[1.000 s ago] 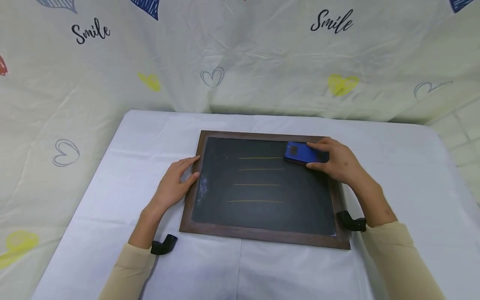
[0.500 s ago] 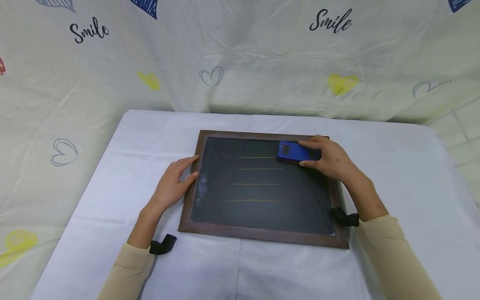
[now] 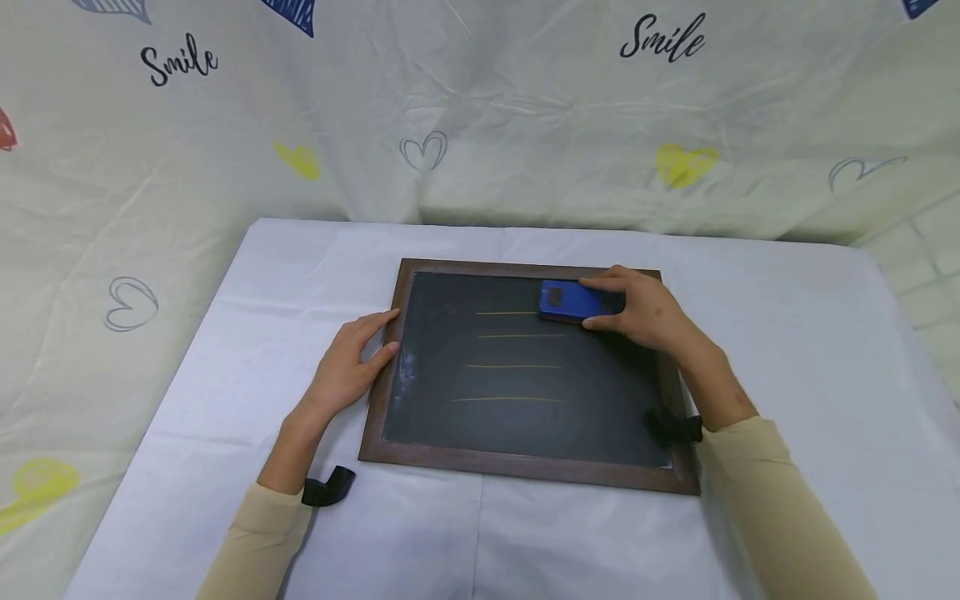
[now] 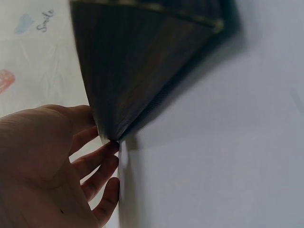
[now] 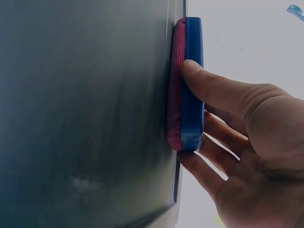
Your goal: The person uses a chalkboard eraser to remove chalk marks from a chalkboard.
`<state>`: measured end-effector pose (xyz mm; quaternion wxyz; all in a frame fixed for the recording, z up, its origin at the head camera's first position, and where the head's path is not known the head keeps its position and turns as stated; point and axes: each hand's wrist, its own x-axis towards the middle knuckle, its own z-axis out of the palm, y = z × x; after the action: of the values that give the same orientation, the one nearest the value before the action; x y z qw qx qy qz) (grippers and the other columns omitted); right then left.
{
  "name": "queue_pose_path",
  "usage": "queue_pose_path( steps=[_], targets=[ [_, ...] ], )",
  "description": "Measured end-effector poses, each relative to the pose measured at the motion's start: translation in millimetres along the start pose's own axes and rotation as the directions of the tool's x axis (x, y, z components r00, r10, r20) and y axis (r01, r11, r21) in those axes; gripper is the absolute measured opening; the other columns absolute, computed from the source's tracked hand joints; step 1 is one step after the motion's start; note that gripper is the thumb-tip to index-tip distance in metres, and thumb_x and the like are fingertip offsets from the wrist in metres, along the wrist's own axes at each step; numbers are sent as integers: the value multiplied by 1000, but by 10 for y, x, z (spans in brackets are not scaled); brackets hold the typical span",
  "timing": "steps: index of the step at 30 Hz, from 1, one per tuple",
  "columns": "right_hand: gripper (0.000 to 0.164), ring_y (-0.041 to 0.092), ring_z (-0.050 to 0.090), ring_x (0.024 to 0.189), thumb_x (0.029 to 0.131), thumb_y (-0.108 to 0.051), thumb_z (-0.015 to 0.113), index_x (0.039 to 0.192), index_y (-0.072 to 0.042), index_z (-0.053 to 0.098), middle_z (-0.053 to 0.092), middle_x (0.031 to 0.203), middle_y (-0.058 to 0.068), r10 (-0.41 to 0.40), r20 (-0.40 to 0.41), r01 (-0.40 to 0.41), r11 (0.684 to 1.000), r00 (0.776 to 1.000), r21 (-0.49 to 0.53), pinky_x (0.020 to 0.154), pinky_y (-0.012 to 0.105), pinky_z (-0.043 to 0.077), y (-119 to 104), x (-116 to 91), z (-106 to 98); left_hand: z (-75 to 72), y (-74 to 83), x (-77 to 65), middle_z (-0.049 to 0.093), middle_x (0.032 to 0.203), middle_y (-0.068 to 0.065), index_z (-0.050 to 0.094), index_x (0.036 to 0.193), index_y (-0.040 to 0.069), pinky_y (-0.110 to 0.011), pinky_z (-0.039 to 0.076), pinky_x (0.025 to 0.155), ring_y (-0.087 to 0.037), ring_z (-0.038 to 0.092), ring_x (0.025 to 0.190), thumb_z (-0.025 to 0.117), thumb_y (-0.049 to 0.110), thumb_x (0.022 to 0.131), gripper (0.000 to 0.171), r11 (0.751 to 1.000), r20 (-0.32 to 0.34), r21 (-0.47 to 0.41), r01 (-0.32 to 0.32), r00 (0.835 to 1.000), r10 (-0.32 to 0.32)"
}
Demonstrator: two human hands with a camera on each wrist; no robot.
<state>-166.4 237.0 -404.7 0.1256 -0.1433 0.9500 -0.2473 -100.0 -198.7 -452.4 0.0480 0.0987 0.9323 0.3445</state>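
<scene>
A chalkboard [image 3: 510, 433] in a dark wooden frame [image 3: 540, 471] lies flat, with several thin yellow lines drawn across it. My right hand [image 3: 645, 312] grips a blue board eraser [image 3: 562, 300] near the board's upper right. Its thumb and fingers span the eraser's sides in the right wrist view, where the pink padded face [image 5: 175, 90] meets the dark surface. The eraser covers the right end of the topmost line [image 3: 504, 313]. My left hand [image 3: 348, 367] rests with loosely extended fingers against the frame's left side; in the left wrist view its fingertips touch the board's edge [image 4: 116, 135].
A white cloth [image 3: 315, 267] covers the table under the board. Behind it hangs a pale curtain [image 3: 510, 108] printed with hearts and "Smile". Black wrist mounts [image 3: 327, 487] sit on both forearms. A whitish chalk smudge [image 3: 406, 371] marks the board's left side.
My right hand has slid the eraser leftward along the top line, so less of that line's right end shows. The left hand and the board have stayed in place.
</scene>
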Motion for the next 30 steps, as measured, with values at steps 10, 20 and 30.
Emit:
queue_pose_path(
  steps=[10,20,30],
  targets=[
    [69,42,52,139,89,-33,84,150,-16,58,56,150,14,-19,-3,19,1000,1000,-10,112,60,45,-102,97,70,0,6,-3,46,162,-16,45,159,17,-62,30,125,-40,37,153,62,25,106,55,1000,0,-5,7,1000,-7],
    [69,44,47,145,87,-34,86,149,-18,59,52,157,17,15,11,-15,1000,1000,-1,117,62,41,-215,176,105,-2,27,-10,46,162,-17,47,158,15,-62,30,125,-41,37,152,62,24,106,55,1000,-6,-6,6,1000,-6],
    [69,42,49,144,88,-33,85,150,-18,59,54,155,14,11,23,-11,1000,1000,-1,117,59,43,-374,247,178,0,40,-16,47,162,-16,47,158,15,-61,31,125,-40,38,152,62,23,106,55,1000,-10,3,10,1000,-10]
  ],
)
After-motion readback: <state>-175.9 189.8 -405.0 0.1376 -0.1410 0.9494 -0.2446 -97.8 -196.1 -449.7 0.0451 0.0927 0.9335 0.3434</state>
